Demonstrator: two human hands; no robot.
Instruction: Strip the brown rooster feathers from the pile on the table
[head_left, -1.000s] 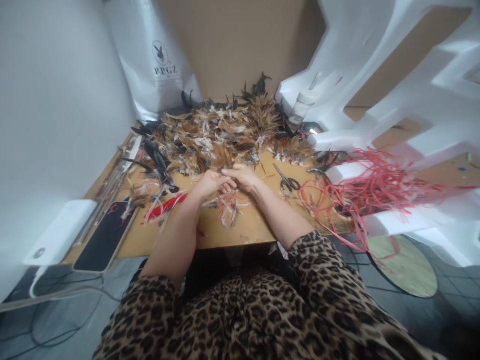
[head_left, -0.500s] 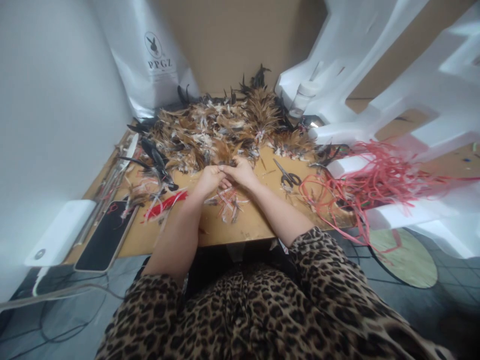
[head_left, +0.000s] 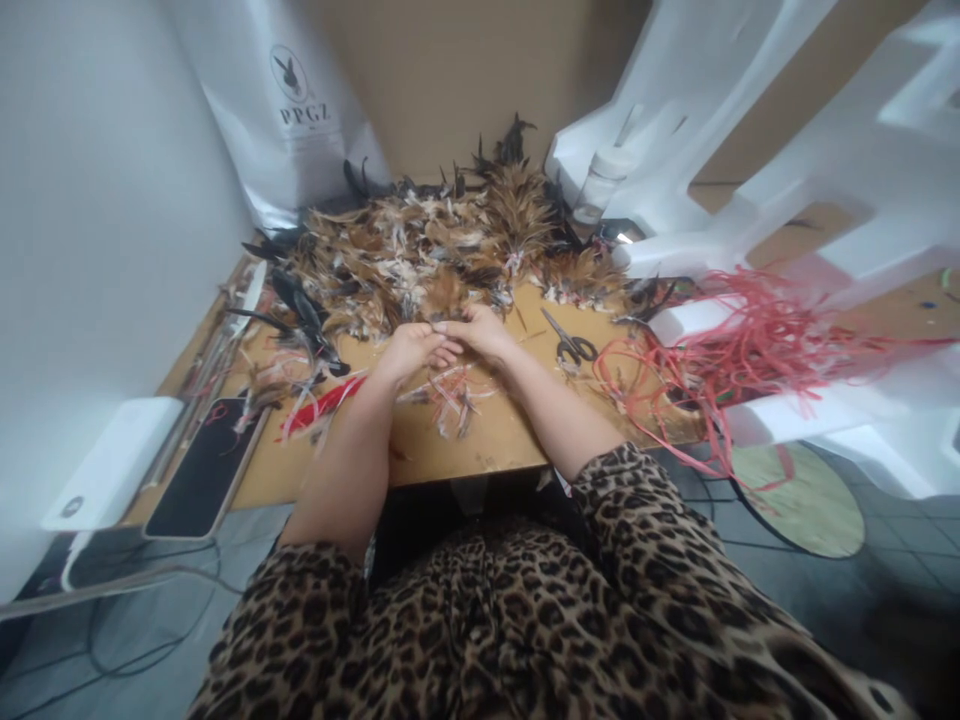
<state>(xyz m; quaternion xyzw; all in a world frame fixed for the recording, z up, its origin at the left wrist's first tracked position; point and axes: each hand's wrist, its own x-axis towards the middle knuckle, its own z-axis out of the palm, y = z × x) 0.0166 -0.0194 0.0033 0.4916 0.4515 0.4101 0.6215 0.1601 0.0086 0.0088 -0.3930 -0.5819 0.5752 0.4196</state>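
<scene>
My left hand (head_left: 412,352) and my right hand (head_left: 484,332) meet over the table, fingertips pinched together. A small bunch of brown feathers (head_left: 444,295) sticks up from between them, its base hidden by the fingers. Directly beyond lies a wide heap of brown, white and black feathers (head_left: 405,240). Below my hands are loose pale strips and feather scraps (head_left: 454,395). Black-handled scissors (head_left: 570,340) lie to the right of my right hand. A red strip (head_left: 322,405) is beside my left forearm.
Tangled pink-red ribbons (head_left: 772,350) spread over white foam pieces (head_left: 795,410) at the right. A clear bottle (head_left: 602,185) stands at the back. On the left are a phone (head_left: 201,470), a white power bank (head_left: 112,465) with a cable, and long black feathers (head_left: 300,310). A printed bag (head_left: 300,150) stands behind.
The view has shifted slightly, so everything sits a little further left and higher. My hands stay together at the brown feathers, with the left fingers slightly repositioned.
</scene>
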